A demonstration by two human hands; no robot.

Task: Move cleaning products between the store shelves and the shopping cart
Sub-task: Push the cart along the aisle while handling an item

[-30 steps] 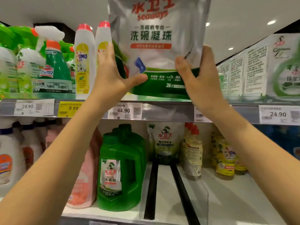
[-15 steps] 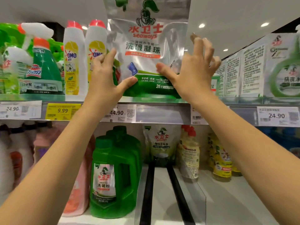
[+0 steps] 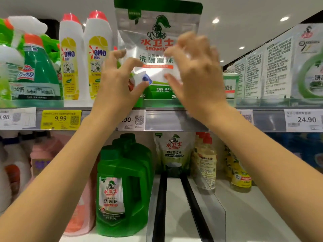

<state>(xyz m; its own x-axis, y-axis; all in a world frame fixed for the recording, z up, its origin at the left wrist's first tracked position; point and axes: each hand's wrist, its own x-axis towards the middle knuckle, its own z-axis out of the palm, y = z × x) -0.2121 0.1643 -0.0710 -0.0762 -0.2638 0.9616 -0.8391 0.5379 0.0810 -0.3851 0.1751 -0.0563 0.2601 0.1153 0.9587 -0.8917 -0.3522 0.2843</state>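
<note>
As pouch (image 3: 158,23) stands at shelf (image 3: 174,120) edge, left hand (image 3: 115,84), right hand (image 3: 197,77) loose.

The right hand (image 3: 195,72) is blurred, its fingertips smeared across the pouch (image 3: 157,27), so we cannot read the print behind them. We cannot tell whether the left hand (image 3: 115,81) pinches the pouch's edge or only sits in front of it. Both hands and the shelf lip (image 3: 253,103) hide the pouch's lower part. The left wrist covers the start of a price tag (image 3: 134,120); we read only ".90". Another tag (image 3: 15,117) is cut off by the left edge. The print on the boxes (image 3: 272,67) is too small for us to read.
</note>
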